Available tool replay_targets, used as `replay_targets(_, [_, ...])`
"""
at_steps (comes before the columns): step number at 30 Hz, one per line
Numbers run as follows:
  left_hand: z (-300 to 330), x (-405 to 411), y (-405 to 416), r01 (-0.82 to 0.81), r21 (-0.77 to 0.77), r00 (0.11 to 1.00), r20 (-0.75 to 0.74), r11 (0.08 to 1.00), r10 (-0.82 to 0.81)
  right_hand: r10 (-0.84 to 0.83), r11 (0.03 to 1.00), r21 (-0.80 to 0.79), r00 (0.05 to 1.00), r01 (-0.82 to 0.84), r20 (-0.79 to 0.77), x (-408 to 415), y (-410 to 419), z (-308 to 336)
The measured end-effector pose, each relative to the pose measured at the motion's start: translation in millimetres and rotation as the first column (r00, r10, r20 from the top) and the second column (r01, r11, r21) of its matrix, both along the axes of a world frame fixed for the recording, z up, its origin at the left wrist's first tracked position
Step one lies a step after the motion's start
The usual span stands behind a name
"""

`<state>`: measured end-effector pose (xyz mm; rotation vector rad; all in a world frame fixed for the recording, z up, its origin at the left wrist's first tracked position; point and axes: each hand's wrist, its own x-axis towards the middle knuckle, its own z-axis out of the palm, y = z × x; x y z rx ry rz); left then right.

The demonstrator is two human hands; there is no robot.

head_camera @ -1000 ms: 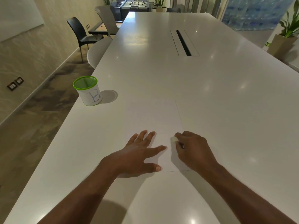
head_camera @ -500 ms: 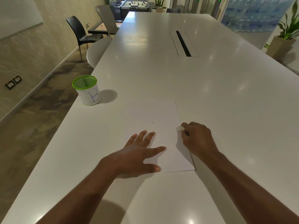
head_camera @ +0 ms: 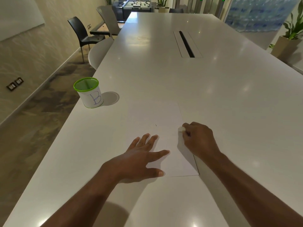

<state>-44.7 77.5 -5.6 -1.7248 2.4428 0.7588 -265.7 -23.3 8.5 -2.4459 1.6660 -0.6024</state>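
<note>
A white sheet of paper (head_camera: pixel 155 115) lies flat on the long white table (head_camera: pixel 213 95). My left hand (head_camera: pixel 141 159) rests flat on the sheet's lower left part, fingers spread. My right hand (head_camera: pixel 198 140) sits at the sheet's right edge and pinches a small white eraser (head_camera: pixel 181 129) against the paper. A tiny dark mark (head_camera: pixel 156 125) shows near the sheet's middle.
A white mesh cup (head_camera: pixel 89 93) with a green rim and a blue letter B stands at the table's left edge. A cable slot (head_camera: pixel 186 44) is set in the tabletop farther back. Chairs (head_camera: pixel 85 35) stand at the left, and a potted plant (head_camera: pixel 293 33) at the right.
My right hand with the eraser has moved away from me and to the right along the sheet's right edge. My left hand has stayed flat on the paper.
</note>
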Motion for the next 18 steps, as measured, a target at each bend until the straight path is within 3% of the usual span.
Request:
replay_targets(4, [-1, 0, -1, -0.003, -0.001, 1.000, -0.008, 1.000, 0.003, 0.175, 0.984, 0.040, 0.984, -0.176, 0.030, 12, 33, -5])
replay_targets(10, [-1, 0, 0, -0.011, -0.003, 1.000, -0.018, 1.000, 0.011, -0.018, 1.000, 0.014, 0.998, 0.018, 0.052, -9, -7, -1])
replay_targets(15, [-2, 0, 0, -0.005, -0.006, 1.000, -0.015, 1.000, 0.005, 0.207, 0.976, 0.060, 0.976, -0.212, 0.071, 9, 41, -5])
replay_targets(18, [-3, 1, 0, -0.007, -0.005, 1.000, -0.023, 1.000, 0.007, 0.148, 0.987, 0.057, 0.987, -0.151, 0.064, 2, 23, -9])
